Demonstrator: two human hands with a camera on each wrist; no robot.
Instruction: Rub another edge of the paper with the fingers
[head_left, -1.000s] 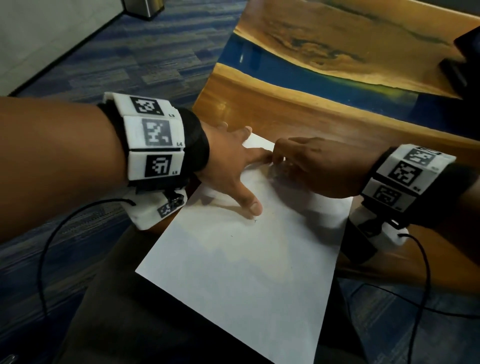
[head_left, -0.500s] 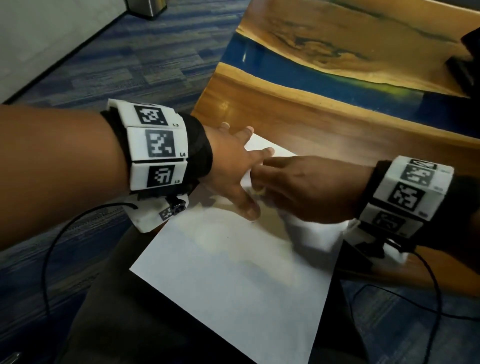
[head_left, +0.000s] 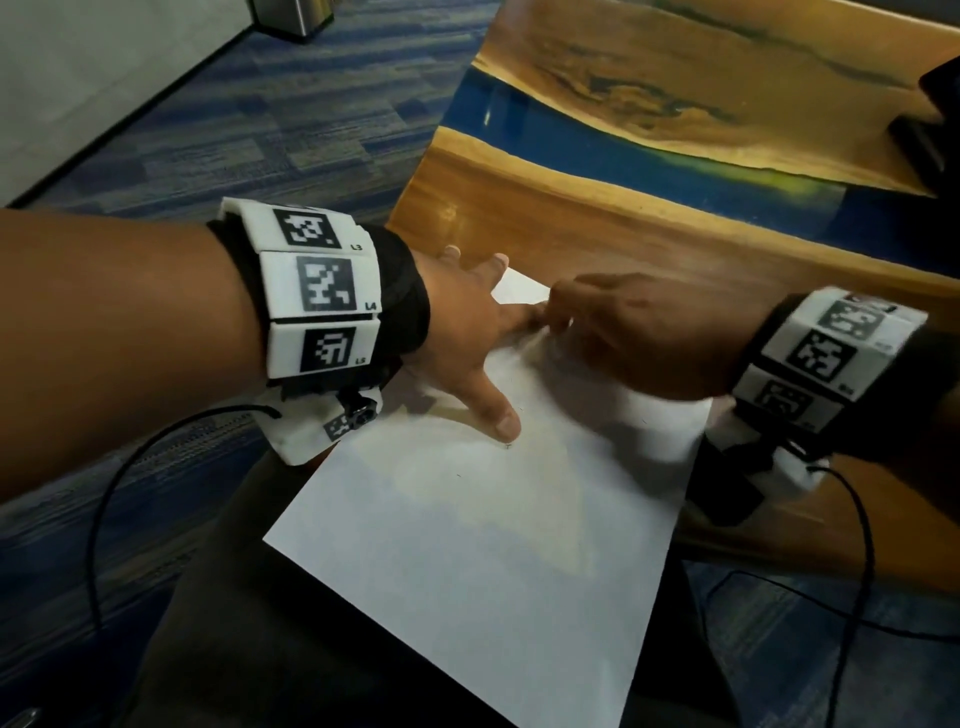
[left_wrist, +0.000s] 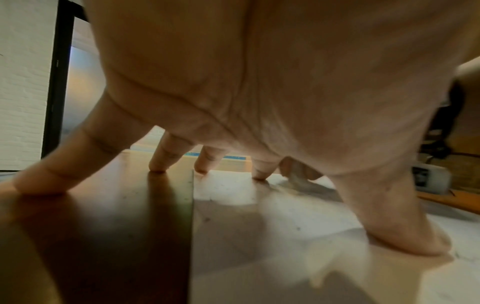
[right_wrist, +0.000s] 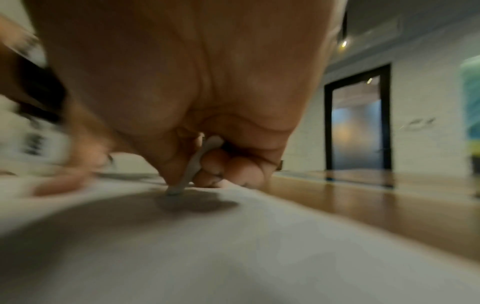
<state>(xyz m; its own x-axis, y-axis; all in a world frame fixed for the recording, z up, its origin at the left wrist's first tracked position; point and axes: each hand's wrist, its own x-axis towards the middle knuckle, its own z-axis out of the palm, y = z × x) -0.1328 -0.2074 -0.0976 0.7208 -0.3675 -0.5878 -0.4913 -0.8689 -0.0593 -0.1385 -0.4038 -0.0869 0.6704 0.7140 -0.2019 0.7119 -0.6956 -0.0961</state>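
A white sheet of paper (head_left: 493, 545) lies on the near corner of a wooden table (head_left: 571, 228) and overhangs its edge above my lap. My left hand (head_left: 457, 332) is spread flat. Its thumb (head_left: 501, 415) and some fingertips press on the paper (left_wrist: 259, 236), while the outer fingers rest on bare wood (left_wrist: 116, 205). My right hand (head_left: 634, 332) sits just right of the left index finger. It pinches a small thin pale object (right_wrist: 197, 162), whose tip touches the paper (right_wrist: 233, 246). I cannot tell what the object is.
The table has a blue resin band (head_left: 623, 145) across its middle and a dark object (head_left: 935, 119) at the far right edge. Blue carpet (head_left: 260, 130) lies to the left, with a metal bin (head_left: 291, 15) at the top. Black cables (head_left: 857, 571) hang from both wristbands.
My right hand slid toward me and left across the paper, then back up toward the sheet's far corner. The left hand kept its place on the paper.
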